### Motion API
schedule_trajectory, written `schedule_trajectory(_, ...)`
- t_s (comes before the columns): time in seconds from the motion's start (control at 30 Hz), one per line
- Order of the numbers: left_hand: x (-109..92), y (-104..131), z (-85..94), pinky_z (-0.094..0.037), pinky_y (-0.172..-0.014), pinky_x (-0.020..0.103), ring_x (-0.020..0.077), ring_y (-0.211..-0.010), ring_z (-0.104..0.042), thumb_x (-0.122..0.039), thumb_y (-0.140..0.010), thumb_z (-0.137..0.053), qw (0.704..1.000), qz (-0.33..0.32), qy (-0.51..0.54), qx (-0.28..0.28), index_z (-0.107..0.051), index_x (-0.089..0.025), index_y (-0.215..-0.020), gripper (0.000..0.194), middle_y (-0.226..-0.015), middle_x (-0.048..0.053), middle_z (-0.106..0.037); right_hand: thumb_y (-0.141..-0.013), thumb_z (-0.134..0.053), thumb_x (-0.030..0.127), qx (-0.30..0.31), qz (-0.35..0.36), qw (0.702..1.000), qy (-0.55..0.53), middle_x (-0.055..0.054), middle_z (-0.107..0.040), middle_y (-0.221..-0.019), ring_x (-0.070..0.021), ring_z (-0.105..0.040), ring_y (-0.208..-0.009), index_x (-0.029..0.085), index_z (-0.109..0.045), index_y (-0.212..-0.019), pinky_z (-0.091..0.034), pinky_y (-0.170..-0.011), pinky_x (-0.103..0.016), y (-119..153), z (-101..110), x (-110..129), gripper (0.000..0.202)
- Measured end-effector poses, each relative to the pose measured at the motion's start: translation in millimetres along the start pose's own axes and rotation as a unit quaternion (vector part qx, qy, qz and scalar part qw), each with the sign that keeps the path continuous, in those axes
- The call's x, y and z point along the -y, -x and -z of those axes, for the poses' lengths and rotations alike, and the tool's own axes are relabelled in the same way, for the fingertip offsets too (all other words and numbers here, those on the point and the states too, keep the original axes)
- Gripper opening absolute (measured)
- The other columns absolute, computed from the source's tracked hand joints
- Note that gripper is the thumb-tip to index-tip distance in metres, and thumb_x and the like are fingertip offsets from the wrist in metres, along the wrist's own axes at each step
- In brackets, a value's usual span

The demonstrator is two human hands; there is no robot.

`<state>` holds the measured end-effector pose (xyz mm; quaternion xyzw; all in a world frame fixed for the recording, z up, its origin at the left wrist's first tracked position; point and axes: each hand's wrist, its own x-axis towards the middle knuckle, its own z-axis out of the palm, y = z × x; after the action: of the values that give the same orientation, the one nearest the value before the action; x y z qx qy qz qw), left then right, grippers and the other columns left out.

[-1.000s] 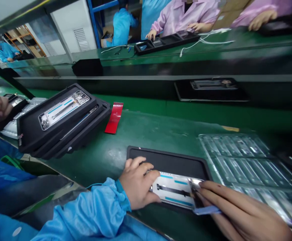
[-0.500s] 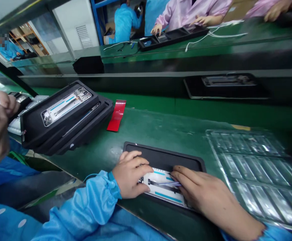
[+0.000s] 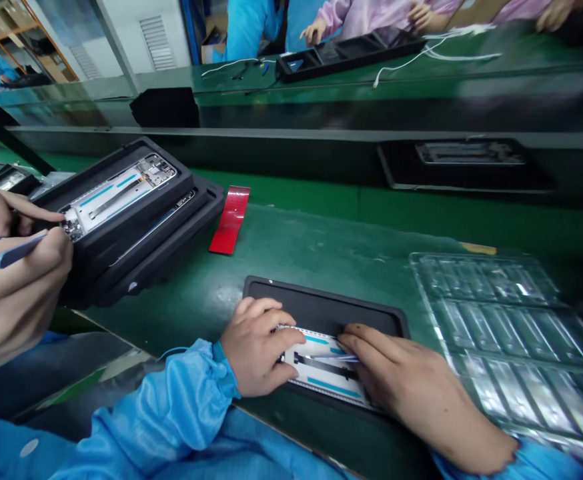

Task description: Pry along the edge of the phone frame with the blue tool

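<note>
A phone mid-frame (image 3: 329, 381), white with blue adhesive strips and a dark flex cable, lies in a black foam tray (image 3: 321, 300) at the bench's front. My left hand (image 3: 259, 350) grips its left end, thumb and forefinger on opposite sides. In my right hand (image 3: 404, 377) are slim metallic tweezers (image 3: 334, 358), pointing left over the flex cable. My right fingers are bent over the right part of the mid-frame and hide it. Whether the tweezer tip touches the cable I cannot tell.
Left, a co-worker's hands (image 3: 19, 287) hold tweezers at another phone frame (image 3: 121, 193) on stacked black trays (image 3: 171, 247). A red strip (image 3: 230, 220) lies on the green bench. Right is a clear plastic blister tray (image 3: 511, 333); a black tray (image 3: 466, 177) stands behind.
The co-worker's hands at the left have come in over the phone frame on the stack, a finger at its near end. My hands stay almost in place; the whole view has shifted slightly.
</note>
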<state>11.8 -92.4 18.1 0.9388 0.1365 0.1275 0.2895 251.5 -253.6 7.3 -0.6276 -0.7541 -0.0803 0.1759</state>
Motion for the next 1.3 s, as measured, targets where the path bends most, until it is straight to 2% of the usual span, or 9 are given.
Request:
schedule_trajectory(0.13, 0, 0, 0.3, -0.038, -0.114, 0.055, 0.0376, -0.139, -0.054, -0.039, -0.083, -0.085, 1.0, 0.002, 0.001, 0.007, -0.073, -0.029, -0.124, 0.044, -0.135, 0.008, -0.072, -0.106, -0.049, 0.021, 0.007, -0.035, 0.998, -0.042, -0.007, -0.078, -0.107, -0.0165, -0.075, -0.082, 0.02, -0.069, -0.106, -0.057, -0.066, -0.028, -4, 2, 2, 0.021)
schedule_trajectory(0.33, 2, 0, -1.0, -0.039, -0.112, 0.055, 0.0374, -0.137, -0.055, -0.04, -0.082, -0.087, 1.0, -0.008, -0.004, 0.001, -0.073, -0.028, -0.122, 0.044, -0.134, 0.008, -0.073, -0.106, -0.051, 0.02, -0.017, 0.006, 0.999, -0.026, -0.008, -0.079, -0.11, -0.0189, -0.075, -0.082, 0.018, -0.072, -0.108, -0.057, -0.071, -0.032, -3, 0, 5, 0.021)
schedule_trajectory(0.5, 2, 0, -1.0, -0.039, -0.112, 0.056, 0.0368, -0.138, -0.054, -0.042, -0.083, -0.087, 1.0, -0.008, -0.007, 0.008, -0.072, -0.028, -0.122, 0.045, -0.135, 0.007, -0.072, -0.108, -0.048, 0.02, -0.032, 0.01, 0.999, 0.006, -0.01, -0.079, -0.11, -0.0194, -0.074, -0.08, 0.016, -0.071, -0.107, -0.056, -0.072, -0.033, -1, -4, 7, 0.023)
schedule_trajectory(0.63, 2, 0, -0.1, -0.039, -0.113, 0.055, 0.0362, -0.139, -0.054, -0.042, -0.083, -0.088, 1.0, -0.005, -0.009, 0.008, -0.072, -0.028, -0.122, 0.044, -0.135, 0.006, -0.072, -0.11, -0.046, 0.022, -0.023, 0.004, 0.999, 0.023, -0.009, -0.079, -0.109, -0.0181, -0.072, -0.076, 0.016, -0.07, -0.106, -0.055, -0.069, -0.032, -3, -6, 8, 0.024)
schedule_trajectory(0.97, 2, 0, 0.1, -0.039, -0.113, 0.054, 0.0363, -0.137, -0.055, -0.039, -0.081, -0.089, 1.0, -0.004, -0.002, -0.001, -0.073, -0.027, -0.119, 0.044, -0.133, 0.006, -0.073, -0.109, -0.048, 0.022, -0.017, -0.004, 1.0, 0.026, -0.009, -0.077, -0.113, -0.0191, -0.072, -0.081, 0.016, -0.067, -0.113, -0.055, -0.072, -0.033, 2, -6, 10, 0.021)
schedule_trajectory(1.3, 2, 0, -1.1, -0.038, -0.113, 0.055, 0.0367, -0.138, -0.055, -0.039, -0.08, -0.09, 1.0, 0.001, 0.004, -0.003, -0.072, -0.028, -0.119, 0.045, -0.133, 0.006, -0.073, -0.109, -0.046, 0.021, -0.001, 0.001, 1.0, 0.021, -0.01, -0.075, -0.109, -0.0179, -0.069, -0.075, 0.014, -0.067, -0.11, -0.053, -0.068, -0.032, -4, -4, 10, 0.022)
